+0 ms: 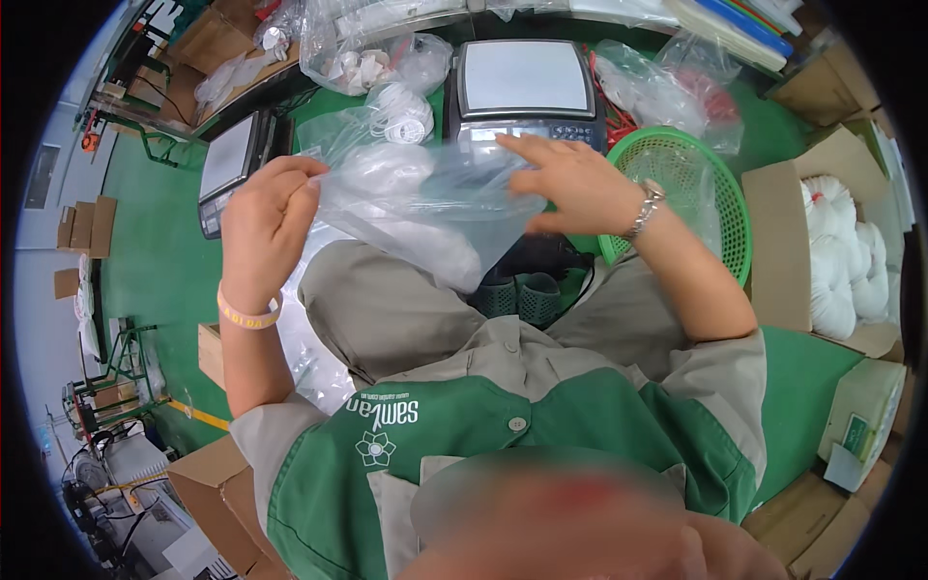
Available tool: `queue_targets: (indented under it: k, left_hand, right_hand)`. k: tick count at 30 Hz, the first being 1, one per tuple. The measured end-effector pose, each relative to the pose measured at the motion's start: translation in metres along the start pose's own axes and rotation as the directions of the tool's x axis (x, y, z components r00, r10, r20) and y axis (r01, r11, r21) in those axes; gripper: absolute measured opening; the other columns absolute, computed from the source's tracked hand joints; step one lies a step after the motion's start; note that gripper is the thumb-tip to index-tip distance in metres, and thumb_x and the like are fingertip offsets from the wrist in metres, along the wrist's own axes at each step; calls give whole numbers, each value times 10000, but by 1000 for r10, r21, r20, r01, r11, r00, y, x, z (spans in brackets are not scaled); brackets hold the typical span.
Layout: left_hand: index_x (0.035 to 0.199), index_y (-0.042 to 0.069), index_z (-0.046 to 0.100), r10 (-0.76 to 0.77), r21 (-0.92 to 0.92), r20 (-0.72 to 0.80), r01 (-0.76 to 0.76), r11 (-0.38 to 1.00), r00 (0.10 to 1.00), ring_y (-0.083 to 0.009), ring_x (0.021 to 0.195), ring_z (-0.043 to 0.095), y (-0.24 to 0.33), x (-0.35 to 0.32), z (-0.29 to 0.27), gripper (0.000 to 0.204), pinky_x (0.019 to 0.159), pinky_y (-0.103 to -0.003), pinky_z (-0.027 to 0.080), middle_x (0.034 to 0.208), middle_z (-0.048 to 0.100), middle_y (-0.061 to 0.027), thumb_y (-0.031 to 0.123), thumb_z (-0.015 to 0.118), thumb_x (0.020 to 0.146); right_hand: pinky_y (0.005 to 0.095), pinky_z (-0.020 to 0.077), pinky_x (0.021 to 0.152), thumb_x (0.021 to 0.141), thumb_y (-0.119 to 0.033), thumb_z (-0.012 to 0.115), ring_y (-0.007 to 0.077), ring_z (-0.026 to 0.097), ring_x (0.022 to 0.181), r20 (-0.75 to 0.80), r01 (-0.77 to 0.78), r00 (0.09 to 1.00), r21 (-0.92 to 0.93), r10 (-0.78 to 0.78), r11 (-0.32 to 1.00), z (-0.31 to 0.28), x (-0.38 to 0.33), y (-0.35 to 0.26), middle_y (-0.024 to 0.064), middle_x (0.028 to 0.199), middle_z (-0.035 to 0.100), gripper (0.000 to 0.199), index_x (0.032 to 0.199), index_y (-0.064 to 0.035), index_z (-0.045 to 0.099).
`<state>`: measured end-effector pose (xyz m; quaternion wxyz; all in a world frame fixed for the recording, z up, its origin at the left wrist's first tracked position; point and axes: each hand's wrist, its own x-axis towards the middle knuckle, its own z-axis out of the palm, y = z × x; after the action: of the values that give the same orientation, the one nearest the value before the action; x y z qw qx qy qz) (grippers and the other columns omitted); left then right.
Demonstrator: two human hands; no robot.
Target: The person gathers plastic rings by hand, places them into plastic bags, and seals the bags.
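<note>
A clear plastic bag [401, 208] with white contents hangs over my lap, in front of the scale. My left hand [271, 213] is closed, pinching the bag's left edge between thumb and fingers. At the bag's other side is my right hand [585, 188], its fingers apart and the index finger stretched out. Its fingertips overlap the film, and whether they press on it is hard to see. Behind the bag lies a coil of white cord [401, 111]. The white-topped scale [525, 79] stands just beyond my right hand.
A green mesh basket [739, 227] sits at my right, beside a cardboard box [778, 246] holding white bundles [831, 261]. Another scale [230, 159] is at the left. Filled plastic bags [667, 92] lie behind. Several cartons stand on the green floor [159, 271].
</note>
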<state>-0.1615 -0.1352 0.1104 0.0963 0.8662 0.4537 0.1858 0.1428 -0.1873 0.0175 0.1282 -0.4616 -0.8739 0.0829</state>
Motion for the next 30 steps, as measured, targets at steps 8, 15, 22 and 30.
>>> queue_targets:
  k: [8, 15, 22, 30]
  left_hand:
    - [692, -50, 617, 274, -928, -225, -292, 232, 935, -387, 1343, 167, -45, -8, -9, 367, 1096, -441, 107, 1393, 217, -328, 278, 489, 795]
    - [1263, 1, 456, 312, -835, -456, -279, -475, 833, -177, 966, 449, -7, 19, 23, 512, 981, -390, 249, 1039, 432, -80, 342, 508, 883]
    - [1285, 49, 448, 472, -751, 6, -308, 584, 882, -182, 772, 497, 59, 24, 80, 769, 696, -301, 424, 874, 507, -60, 235, 779, 617]
    - [953, 25, 544, 329, -833, 203, -14, 554, 922, -177, 793, 571, 62, 22, 91, 206, 721, -277, 448, 915, 589, -84, 190, 583, 836]
  right_hand:
    - [346, 468, 793, 805, -173, 631, 182, 578, 929, -96, -7, 974, 894, 207, 448, -48, -5, 33, 105, 1036, 601, 149, 812, -55, 540]
    - [308, 409, 854, 853, -174, 568, 159, 522, 964, -362, 449, 869, 864, 337, -228, -68, 3, -8, 122, 1155, 543, 156, 885, -38, 499]
    - [287, 450, 559, 759, -73, 656, 186, 547, 632, -519, 222, 855, 388, 13, 894, -55, 2, -67, 79, 745, 546, 105, 822, -44, 578]
    - [240, 457, 555, 762, -76, 672, 129, 553, 640, -649, 215, 754, 388, 99, 896, -49, 10, -46, 64, 835, 578, 218, 928, -23, 542]
